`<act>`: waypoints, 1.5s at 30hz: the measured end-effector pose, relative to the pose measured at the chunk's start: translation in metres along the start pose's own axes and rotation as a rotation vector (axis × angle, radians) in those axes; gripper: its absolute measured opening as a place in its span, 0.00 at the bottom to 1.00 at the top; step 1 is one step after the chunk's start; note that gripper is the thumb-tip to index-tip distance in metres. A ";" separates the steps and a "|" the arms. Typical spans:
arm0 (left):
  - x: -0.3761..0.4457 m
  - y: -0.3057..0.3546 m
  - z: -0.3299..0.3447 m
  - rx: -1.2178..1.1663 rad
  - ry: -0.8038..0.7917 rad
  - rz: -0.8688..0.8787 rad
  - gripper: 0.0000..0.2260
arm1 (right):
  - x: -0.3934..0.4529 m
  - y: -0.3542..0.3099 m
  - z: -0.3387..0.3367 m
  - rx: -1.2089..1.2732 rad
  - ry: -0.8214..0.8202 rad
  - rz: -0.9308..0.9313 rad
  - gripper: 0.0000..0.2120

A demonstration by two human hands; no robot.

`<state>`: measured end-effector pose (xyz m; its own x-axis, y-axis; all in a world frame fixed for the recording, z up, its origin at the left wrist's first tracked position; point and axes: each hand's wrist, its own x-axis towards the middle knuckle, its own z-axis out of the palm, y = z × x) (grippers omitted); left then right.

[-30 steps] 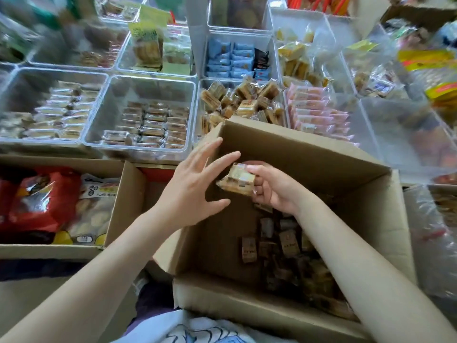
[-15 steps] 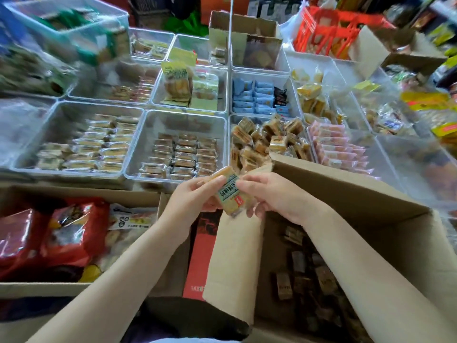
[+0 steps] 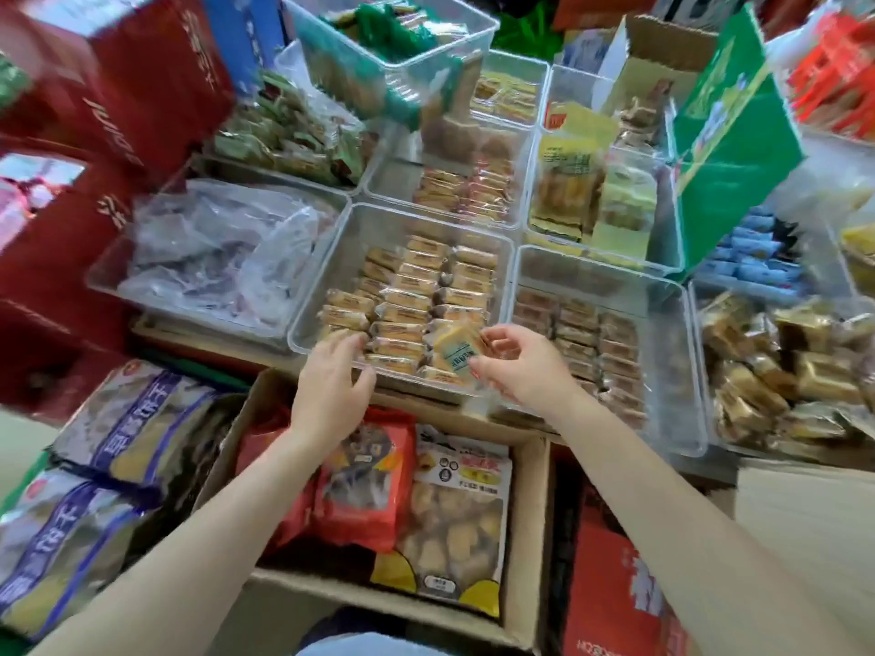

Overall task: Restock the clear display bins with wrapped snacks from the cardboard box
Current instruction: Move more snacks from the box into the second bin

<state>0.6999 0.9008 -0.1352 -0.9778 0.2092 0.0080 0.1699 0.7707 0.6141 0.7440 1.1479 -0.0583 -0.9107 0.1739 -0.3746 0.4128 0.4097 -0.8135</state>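
Observation:
A clear display bin point(image 3: 351, 215) in the middle of the head view holds neat rows of tan wrapped snacks point(image 3: 416, 286). My right hand point(image 3: 525, 371) pinches one square wrapped snack point(image 3: 455, 350) with a blue label. It holds this snack tilted over the bin's front right corner. My left hand point(image 3: 331, 381) reaches over the front rim, fingertips resting on the snacks at the bin's front left. A beige cardboard flap point(image 3: 805, 508) shows at the lower right, blurred; the inside of that box is out of view.
Under my wrists stands an open cardboard box point(image 3: 528, 537) with red and yellow snack bags. Right of the bin is another clear bin point(image 3: 682, 371) of brown snacks; left of it, a bin with a plastic bag point(image 3: 213, 248). Blue-and-white bags point(image 3: 118, 433) lie at lower left.
Both hands have carried the snack up from the cardboard box and left to the bin of tan snacks. My left hand has let go of it and now rests in the bin.

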 end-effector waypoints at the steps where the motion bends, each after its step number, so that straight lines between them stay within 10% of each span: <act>1: 0.011 -0.016 -0.004 0.057 0.001 0.018 0.22 | 0.013 -0.009 0.013 -0.023 0.015 -0.015 0.16; 11: 0.057 -0.088 0.003 0.383 -0.137 0.090 0.37 | 0.142 -0.071 0.105 -0.136 0.159 -0.132 0.13; 20: 0.058 -0.096 0.015 0.430 -0.060 0.141 0.34 | 0.196 -0.065 0.165 -1.030 0.028 -0.295 0.13; 28: 0.059 -0.095 0.012 0.427 -0.104 0.125 0.34 | 0.182 -0.053 0.160 -1.310 -0.118 -0.355 0.33; 37: 0.017 -0.008 -0.002 0.332 -0.228 0.227 0.33 | 0.019 -0.017 0.055 -0.605 -0.153 -0.332 0.13; 45: -0.084 0.211 0.074 0.039 -0.474 0.660 0.26 | -0.162 0.055 -0.142 -0.380 0.494 -0.257 0.08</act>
<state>0.8266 1.0898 -0.0647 -0.5205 0.8537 0.0179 0.7058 0.4183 0.5717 0.9124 1.2699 0.0207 -0.9153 0.3808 0.1313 0.2313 0.7638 -0.6026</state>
